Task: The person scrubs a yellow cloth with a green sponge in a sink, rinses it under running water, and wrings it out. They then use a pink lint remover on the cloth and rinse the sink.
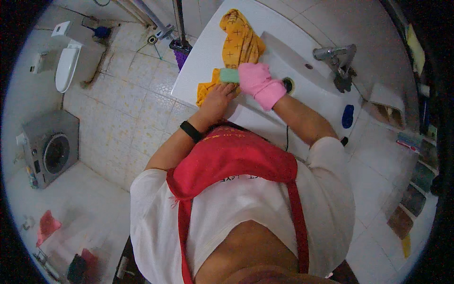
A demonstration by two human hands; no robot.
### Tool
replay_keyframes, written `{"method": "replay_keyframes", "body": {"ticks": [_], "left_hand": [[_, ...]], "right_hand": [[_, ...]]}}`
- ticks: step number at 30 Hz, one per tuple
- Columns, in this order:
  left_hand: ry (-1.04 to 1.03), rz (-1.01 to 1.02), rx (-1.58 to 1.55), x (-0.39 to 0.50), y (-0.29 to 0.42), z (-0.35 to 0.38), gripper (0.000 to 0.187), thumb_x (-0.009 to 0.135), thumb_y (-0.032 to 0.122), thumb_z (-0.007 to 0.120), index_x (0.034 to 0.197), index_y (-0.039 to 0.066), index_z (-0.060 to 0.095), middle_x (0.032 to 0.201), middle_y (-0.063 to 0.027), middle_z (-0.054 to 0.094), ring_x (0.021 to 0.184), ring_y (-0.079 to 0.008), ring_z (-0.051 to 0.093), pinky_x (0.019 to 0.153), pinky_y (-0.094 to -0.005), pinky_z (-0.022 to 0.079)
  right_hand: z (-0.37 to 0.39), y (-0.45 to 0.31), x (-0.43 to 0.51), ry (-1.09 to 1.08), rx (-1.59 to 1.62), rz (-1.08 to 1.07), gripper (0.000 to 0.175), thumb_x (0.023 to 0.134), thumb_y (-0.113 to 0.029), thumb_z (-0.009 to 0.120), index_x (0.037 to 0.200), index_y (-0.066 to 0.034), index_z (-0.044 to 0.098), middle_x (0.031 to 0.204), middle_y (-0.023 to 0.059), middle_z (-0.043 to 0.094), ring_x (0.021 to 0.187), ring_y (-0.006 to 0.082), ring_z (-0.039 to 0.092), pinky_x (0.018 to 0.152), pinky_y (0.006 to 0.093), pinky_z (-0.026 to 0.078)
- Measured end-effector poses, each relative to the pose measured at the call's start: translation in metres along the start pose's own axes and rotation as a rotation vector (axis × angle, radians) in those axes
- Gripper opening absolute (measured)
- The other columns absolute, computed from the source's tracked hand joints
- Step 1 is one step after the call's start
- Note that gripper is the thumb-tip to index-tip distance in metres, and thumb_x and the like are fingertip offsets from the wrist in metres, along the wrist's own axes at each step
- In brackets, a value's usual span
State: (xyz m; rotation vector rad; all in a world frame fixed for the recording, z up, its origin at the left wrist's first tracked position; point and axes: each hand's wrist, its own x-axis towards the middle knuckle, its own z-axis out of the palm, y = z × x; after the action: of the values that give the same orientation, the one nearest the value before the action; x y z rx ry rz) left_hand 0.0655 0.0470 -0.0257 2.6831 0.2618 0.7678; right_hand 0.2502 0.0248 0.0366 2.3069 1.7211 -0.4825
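Observation:
A yellow patterned cloth (238,42) lies bunched on the white washbasin counter (205,46), its lower part spread toward me. My bare left hand (220,97), with a black band on the wrist, holds that lower part down. My right hand (257,83) wears a pink fabric glove or mitt; its fingertips are partly hidden. It holds a pale green block (230,75), perhaps soap or a sponge, against the cloth, just beyond my left fingers. The basin's dark drain (288,85) lies right beside the glove's cuff.
A metal faucet (335,55) stands at the basin's right rim, with a dark blue object (348,116) nearer me. A purple mop head (180,58) is beyond the counter's left edge. Farther left are a toilet (67,67) and a front-loading washing machine (53,149).

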Motion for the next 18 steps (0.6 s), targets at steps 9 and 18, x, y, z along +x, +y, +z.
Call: {"method": "replay_keyframes", "body": {"ticks": [9,18], "left_hand": [[-0.255,-0.535,-0.674,-0.018,-0.010,0.003,0.034,0.080,0.002,0.055,0.113,0.003,0.063,0.126,-0.0180,0.058,0.115,-0.0353,0.057,0.099,-0.0392,0.047],[-0.302,-0.382,-0.464,-0.017,-0.017,-0.003,0.045,0.079,0.000,0.062,0.125,0.004,0.061,0.135,-0.0196,0.055,0.123,-0.0363,0.054,0.102,-0.0395,0.046]], "right_hand": [[0.027,0.005,0.004,-0.015,-0.028,-0.021,0.019,0.079,-0.016,0.062,0.091,-0.0044,0.071,0.089,0.0168,0.072,0.084,0.0364,0.071,0.071,0.0478,0.055],[0.043,0.006,0.010,0.060,0.032,-0.041,0.020,0.074,-0.017,0.065,0.090,-0.0061,0.072,0.084,0.0144,0.072,0.077,0.0313,0.072,0.067,0.0499,0.051]]}}
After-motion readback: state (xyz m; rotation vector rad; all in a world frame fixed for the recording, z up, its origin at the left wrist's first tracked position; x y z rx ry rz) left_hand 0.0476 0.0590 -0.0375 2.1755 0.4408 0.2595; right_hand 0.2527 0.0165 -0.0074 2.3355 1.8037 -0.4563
